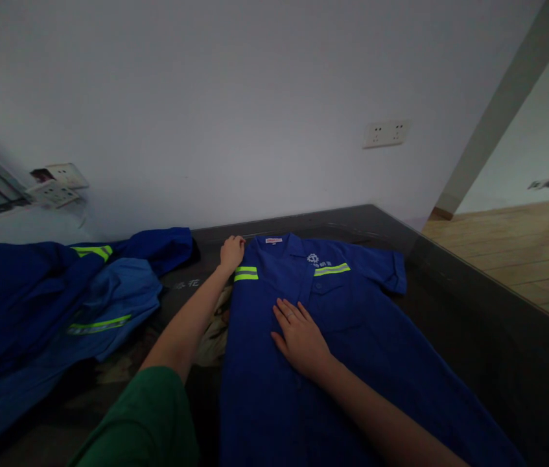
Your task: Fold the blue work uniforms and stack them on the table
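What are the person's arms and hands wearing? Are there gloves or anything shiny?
No gloves! The left hand and right hand are both bare. The left arm has a green sleeve that stops near the elbow. The right arm looks bare as far as the picture shows. One right-hand finger seems to wear a thin ring.

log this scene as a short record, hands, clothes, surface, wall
left hand: at the shoulder of a blue short-sleeved cloth shirt, grip unclear
right hand: flat on the shirt's front
other clothes: rumpled dark blue cloth garment and lighter blue cloth garment, picture left
surface: dark tabletop
wall: pale, with white rectangular socket plate
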A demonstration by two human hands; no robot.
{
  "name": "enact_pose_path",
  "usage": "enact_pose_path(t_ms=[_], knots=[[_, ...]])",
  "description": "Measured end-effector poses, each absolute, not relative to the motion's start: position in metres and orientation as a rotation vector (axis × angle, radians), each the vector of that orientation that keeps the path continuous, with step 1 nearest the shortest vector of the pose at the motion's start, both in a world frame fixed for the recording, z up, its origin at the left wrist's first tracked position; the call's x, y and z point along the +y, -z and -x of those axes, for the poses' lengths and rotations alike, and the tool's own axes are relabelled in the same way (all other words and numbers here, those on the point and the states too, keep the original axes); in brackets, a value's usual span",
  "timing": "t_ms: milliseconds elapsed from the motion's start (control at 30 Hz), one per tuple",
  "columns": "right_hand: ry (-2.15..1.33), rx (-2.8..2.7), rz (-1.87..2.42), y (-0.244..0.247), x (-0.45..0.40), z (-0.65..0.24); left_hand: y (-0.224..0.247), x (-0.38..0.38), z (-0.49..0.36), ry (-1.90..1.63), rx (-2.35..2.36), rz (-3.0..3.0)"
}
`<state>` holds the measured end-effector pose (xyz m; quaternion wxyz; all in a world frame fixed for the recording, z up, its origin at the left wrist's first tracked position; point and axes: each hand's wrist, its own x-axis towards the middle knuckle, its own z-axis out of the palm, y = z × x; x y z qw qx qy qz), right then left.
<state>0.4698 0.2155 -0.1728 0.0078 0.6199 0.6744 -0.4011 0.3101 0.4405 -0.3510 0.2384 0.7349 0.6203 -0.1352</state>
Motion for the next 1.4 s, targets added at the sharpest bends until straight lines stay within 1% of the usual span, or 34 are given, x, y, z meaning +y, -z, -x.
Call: enact_pose_path(t_ms=[133, 233, 467, 600, 667, 733, 833, 933, 1000, 1200, 1400], knots=[[1.231, 2.131, -1.942, 0.174, 0.214, -0.469, 0.349, 0.409, -0.318, 0.465, 1.503, -2.056], [1.222, 2.13, -1.943, 0.174, 0.213, -0.469, 0.355, 0.397, -0.321, 0.529, 1.479, -2.028], [1.202, 2.131, -1.942, 0.173, 0.212, -0.469, 0.362, 0.404, -0.321, 0.614, 1.547, -1.931], [1.179, 2.182, -1.936, 0.174, 0.21, -0.47, 0.346, 0.402, -0.324, 0.49, 1.73, -1.96], [1.167, 2.188, -1.93, 0.174, 0.209, -0.47, 0.328, 0.4, -0.326, 0.345, 1.815, -2.059], [1.159, 2.189, -1.915, 0.174, 0.208, -0.47, 0.304, 0.393, -0.326, 0.25, 1.768, -2.164], [1.139, 2.2, -1.895, 0.173, 0.206, -0.47, 0.266, 0.368, -0.317, 0.318, 1.523, -2.192], [1.109, 2.206, -1.877, 0.173, 0.204, -0.468, 0.229, 0.323, -0.298, 0.451, 1.309, -2.132], [1.094, 2.211, -1.863, 0.173, 0.202, -0.467, 0.208, 0.29, -0.286, 0.481, 1.257, -2.105], [1.071, 2.226, -1.867, 0.174, 0.197, -0.465, 0.139, 0.225, -0.278, 0.354, 1.199, -2.266], [1.08, 2.222, -1.849, 0.172, 0.194, -0.465, 0.042, 0.14, -0.28, 0.34, 0.683, -2.178]])
